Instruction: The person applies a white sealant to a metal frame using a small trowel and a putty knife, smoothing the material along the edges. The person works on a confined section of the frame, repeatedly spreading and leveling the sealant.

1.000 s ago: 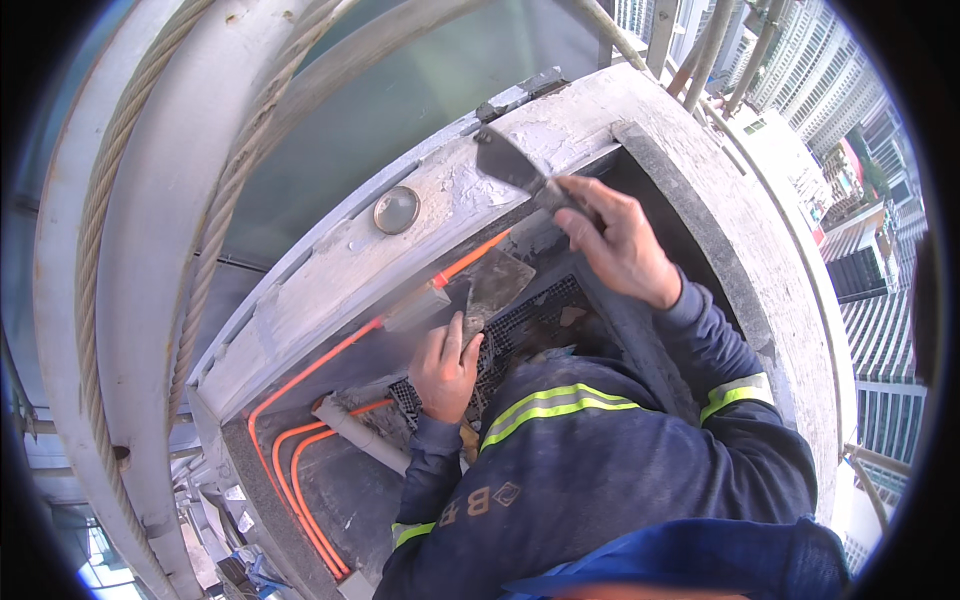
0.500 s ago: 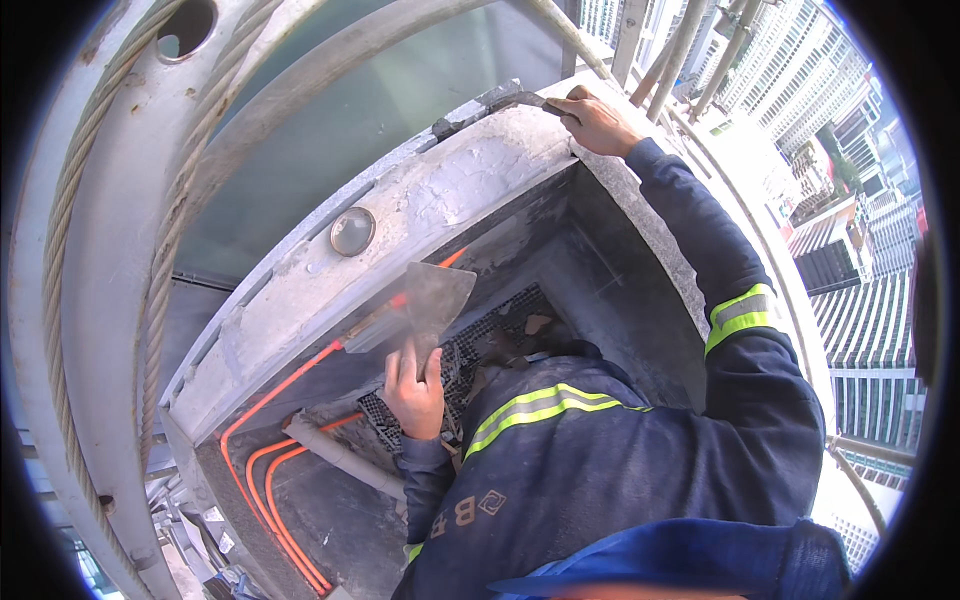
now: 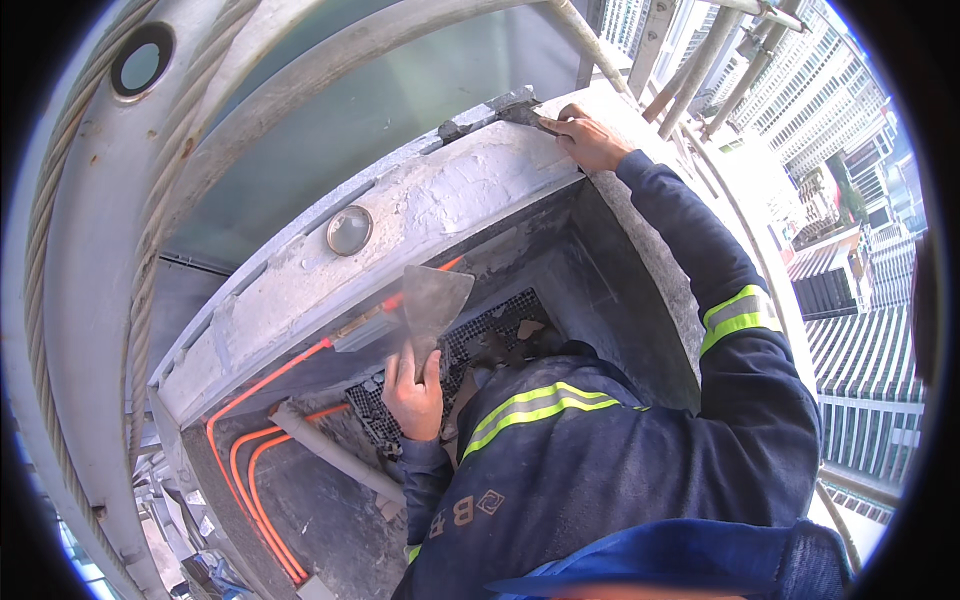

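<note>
My left hand (image 3: pixel 413 395) is closed round the handle of a putty knife (image 3: pixel 437 298). Its wide, flared metal blade points up, in front of the ledge's inner side and not touching the mortar. Farther off, my right hand (image 3: pixel 592 140) is at the far right end of the pale ledge (image 3: pixel 450 185). It grips a small narrow trowel (image 3: pixel 541 122), whose blade lies against a strip of wet grey mortar (image 3: pixel 515 98) along the ledge's outer edge. My fingers hide most of that handle. Old coating flakes off the ledge's top.
A round lamp (image 3: pixel 349 231) is set in the ledge. Below lie orange conduits (image 3: pixel 262 480), a pale pipe (image 3: pixel 335 450) and black mesh (image 3: pixel 375 415) with debris. Steel cables (image 3: pixel 160 210) and a glass pane (image 3: pixel 400 90) stand left and behind. Scaffold poles (image 3: pixel 690 80) and a high drop lie right.
My right hand has drawn a little to the left along the ledge, its blade now lower against the mortar. My left hand keeps its hold, nearly still. The whole view has shifted slightly.
</note>
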